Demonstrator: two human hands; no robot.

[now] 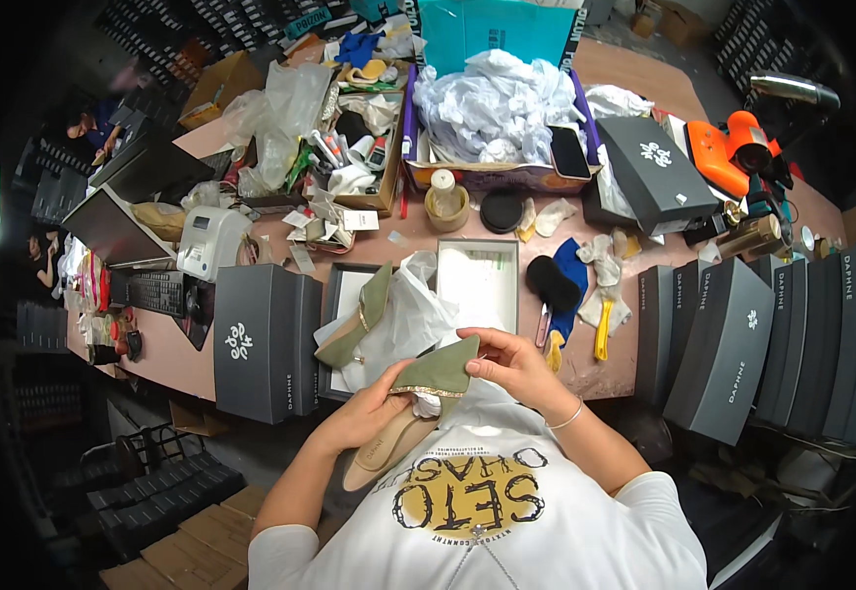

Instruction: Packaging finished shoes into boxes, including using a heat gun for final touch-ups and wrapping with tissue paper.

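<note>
I hold an olive green pointed flat shoe [436, 371] with a tan insole and gold trim in front of my chest. My left hand [369, 411] grips its side from below. My right hand [506, 362] pinches the toe end from the right. A second matching green shoe [359, 317] lies on white wrapping paper [410, 315] in an open grey shoe box [341, 295] just beyond my hands. The box's other half [479, 275] stands open beside it, lined in white.
A closed grey shoe box [263, 344] lies at my left; several more [742, 344] stand in a row at the right. The wooden bench [585, 364] holds a brush [551, 280], a label printer [209, 241], a keyboard [157, 292], an orange tool [733, 147] and cluttered cartons.
</note>
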